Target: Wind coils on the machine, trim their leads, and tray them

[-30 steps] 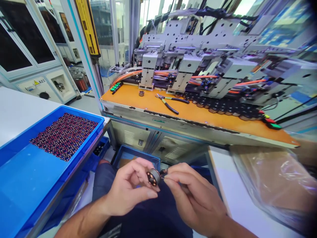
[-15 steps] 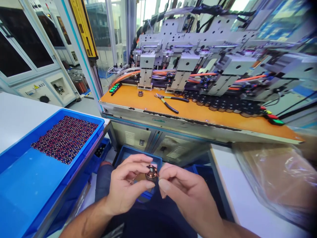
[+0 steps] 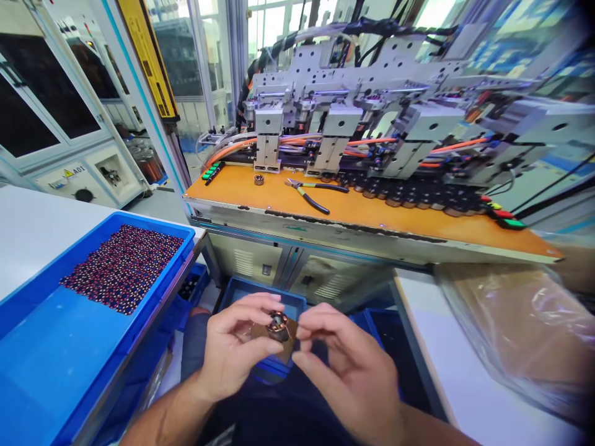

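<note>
Between the thumb and fingers of my left hand (image 3: 237, 344) sits a small wound motor stator (image 3: 279, 329), a dark ring with copper coils. Its open top tilts up towards me, and a thin copper wire end sticks out on its right side. Just to the right, my right hand (image 3: 348, 365) has its thumb and fingertips apart, with a gap between them. Nothing shows in that gap, and the fingertips stay close to the stator without clearly touching it. Part of the stator is covered by my left fingers.
Cutting pliers (image 3: 312, 193) and another stator (image 3: 259, 179) lie on the orange bench (image 3: 242, 197) before the machine (image 3: 344, 121). Many dark-topped stators (image 3: 409, 195) stand along it. A blue tray (image 3: 41, 347) of small multicoloured parts is left; a plastic-wrapped carton (image 3: 520, 334) is right.
My right thumb and fingers have parted and come off the wire at the stator. My left hand has turned the stator so its open top faces me more. The view has shifted slightly.
</note>
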### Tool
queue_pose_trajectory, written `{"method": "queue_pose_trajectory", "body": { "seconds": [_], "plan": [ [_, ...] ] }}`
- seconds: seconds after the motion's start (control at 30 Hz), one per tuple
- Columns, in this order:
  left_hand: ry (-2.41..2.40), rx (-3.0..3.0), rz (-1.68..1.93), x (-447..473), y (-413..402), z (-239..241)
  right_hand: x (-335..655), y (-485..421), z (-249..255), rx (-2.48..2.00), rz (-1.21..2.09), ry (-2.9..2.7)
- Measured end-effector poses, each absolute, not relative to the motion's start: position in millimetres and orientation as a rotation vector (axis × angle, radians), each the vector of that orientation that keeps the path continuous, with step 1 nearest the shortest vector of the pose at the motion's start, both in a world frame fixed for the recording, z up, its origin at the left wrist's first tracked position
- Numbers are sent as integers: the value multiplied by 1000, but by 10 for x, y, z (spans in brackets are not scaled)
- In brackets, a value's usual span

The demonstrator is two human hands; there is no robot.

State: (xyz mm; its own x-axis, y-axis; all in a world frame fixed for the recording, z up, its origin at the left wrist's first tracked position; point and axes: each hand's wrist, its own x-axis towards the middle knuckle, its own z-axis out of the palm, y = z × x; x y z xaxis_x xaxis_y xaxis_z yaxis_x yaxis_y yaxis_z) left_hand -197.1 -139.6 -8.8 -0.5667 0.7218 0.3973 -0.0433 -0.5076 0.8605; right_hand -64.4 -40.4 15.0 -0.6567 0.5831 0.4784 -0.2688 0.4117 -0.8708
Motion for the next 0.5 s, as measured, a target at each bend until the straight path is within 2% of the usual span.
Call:
{"method": "queue_pose_trajectory", "body": {
  "seconds": [0.07,0.17,0.33,0.5],
  "plan": [
    [1178,1043,2117,-1960,-1399,-83,-599,-392,160,-162,848,-1919],
    [1197,1034,2129,-1936,-1404,-60,-559,-358,159,-95,467,-1989],
    [1215,1114,2100,-1917,-1423,-45,-584,-329,159,-79,234,-1993],
    [1251,1167,2082,-1913,-1461,-65,-618,-316,179,-27,216,-1990]
  ]
}}
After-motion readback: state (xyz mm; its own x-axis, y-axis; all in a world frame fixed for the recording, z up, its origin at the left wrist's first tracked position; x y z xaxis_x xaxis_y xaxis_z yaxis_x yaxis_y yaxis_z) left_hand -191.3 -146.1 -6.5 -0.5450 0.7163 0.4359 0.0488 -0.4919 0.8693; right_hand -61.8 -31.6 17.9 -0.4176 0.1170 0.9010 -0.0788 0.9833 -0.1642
